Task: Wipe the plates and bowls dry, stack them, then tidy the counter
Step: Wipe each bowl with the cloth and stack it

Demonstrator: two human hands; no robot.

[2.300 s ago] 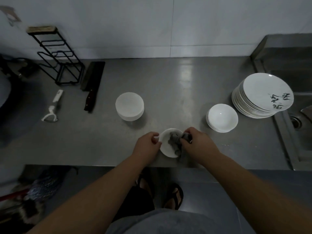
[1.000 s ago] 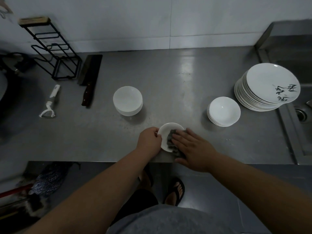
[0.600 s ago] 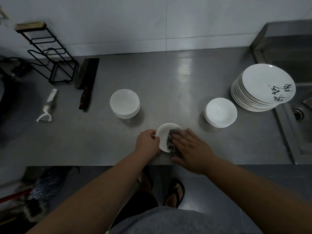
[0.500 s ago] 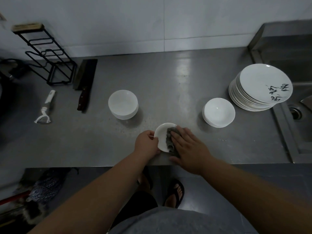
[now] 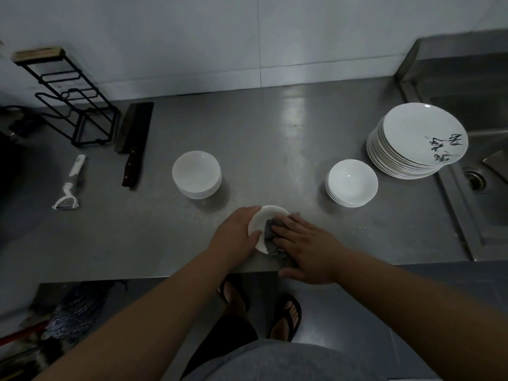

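A small white bowl point(image 5: 265, 218) sits near the front edge of the steel counter point(image 5: 275, 138). My left hand point(image 5: 233, 236) grips its left rim, thumb on the inside. My right hand point(image 5: 305, 246) lies flat with straight fingers, pressing a grey cloth point(image 5: 270, 229) into the bowl. A stack of white bowls point(image 5: 196, 174) stands to the back left. Another stack of shallow bowls point(image 5: 351, 182) stands to the right. Behind that is a tall stack of white plates point(image 5: 417, 141) with black writing on the top one.
A black wire rack point(image 5: 74, 100) stands at the back left, with a cleaver point(image 5: 136, 138) and a white peeler point(image 5: 70, 185) beside it. A sink point(image 5: 483, 149) lies at the far right. A mop point(image 5: 63, 323) lies on the floor below.
My right hand went from pinching the bunched cloth to pressing it flat into the bowl, and it has slid a little across the bowl. The left hand has kept its hold on the rim.
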